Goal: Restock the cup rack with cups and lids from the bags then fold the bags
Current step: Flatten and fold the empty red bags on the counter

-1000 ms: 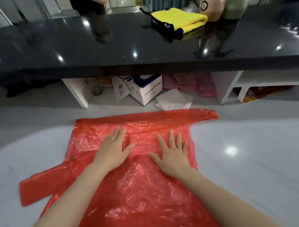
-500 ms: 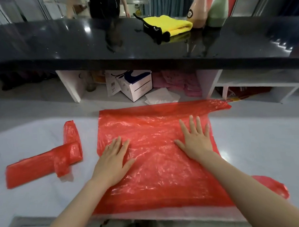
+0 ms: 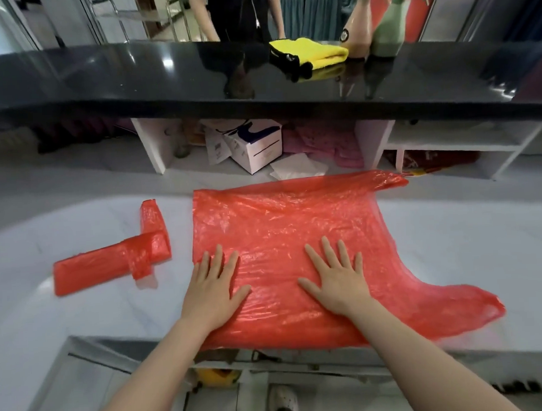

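A large red plastic bag [image 3: 283,223] lies spread flat on the white counter [image 3: 451,234], its near edge at the counter's front. My left hand [image 3: 212,285] presses flat on the bag's near left part, fingers straight. My right hand [image 3: 336,277] presses flat on its near middle, fingers spread. One bag handle [image 3: 386,179] points to the far right and another [image 3: 463,305] trails to the near right. A second red bag [image 3: 110,263], folded into a narrow strip with a bent end, lies to the left. No cups, lids or rack are visible.
A raised black countertop [image 3: 133,77] runs across the back, carrying a yellow cloth [image 3: 312,52] and two bottles [image 3: 376,23]. A person stands behind it. Shelves under it hold a white box [image 3: 256,147], papers and pink bags. The floor and my shoe show below the counter's front edge.
My view pulled back, bringing the folded bag at left and the counter's front edge into sight. Both hands slid back toward me over the flat bag, smoothing it.
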Action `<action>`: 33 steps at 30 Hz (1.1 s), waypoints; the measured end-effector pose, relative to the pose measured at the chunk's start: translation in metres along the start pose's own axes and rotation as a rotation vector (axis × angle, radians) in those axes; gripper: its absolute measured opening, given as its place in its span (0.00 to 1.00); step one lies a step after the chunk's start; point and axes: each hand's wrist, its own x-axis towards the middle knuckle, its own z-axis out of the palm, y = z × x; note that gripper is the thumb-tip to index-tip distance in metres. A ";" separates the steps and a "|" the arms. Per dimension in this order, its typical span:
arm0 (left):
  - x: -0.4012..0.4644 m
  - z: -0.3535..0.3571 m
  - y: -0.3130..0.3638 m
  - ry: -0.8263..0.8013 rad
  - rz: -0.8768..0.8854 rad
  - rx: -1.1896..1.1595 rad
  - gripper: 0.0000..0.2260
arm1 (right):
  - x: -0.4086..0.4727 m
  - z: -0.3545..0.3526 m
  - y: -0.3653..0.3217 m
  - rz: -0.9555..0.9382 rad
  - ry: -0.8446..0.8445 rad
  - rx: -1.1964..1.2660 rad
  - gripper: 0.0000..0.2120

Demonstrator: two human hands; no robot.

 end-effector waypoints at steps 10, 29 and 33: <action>-0.052 0.013 -0.015 0.061 -0.046 -0.027 0.39 | -0.022 -0.002 0.018 0.058 -0.041 -0.003 0.40; -0.057 0.011 -0.014 0.058 -0.042 -0.019 0.38 | 0.056 -0.026 -0.124 -0.329 0.060 0.115 0.31; -0.058 0.008 -0.012 0.056 -0.048 -0.016 0.39 | 0.085 -0.026 -0.147 -0.410 0.032 0.118 0.29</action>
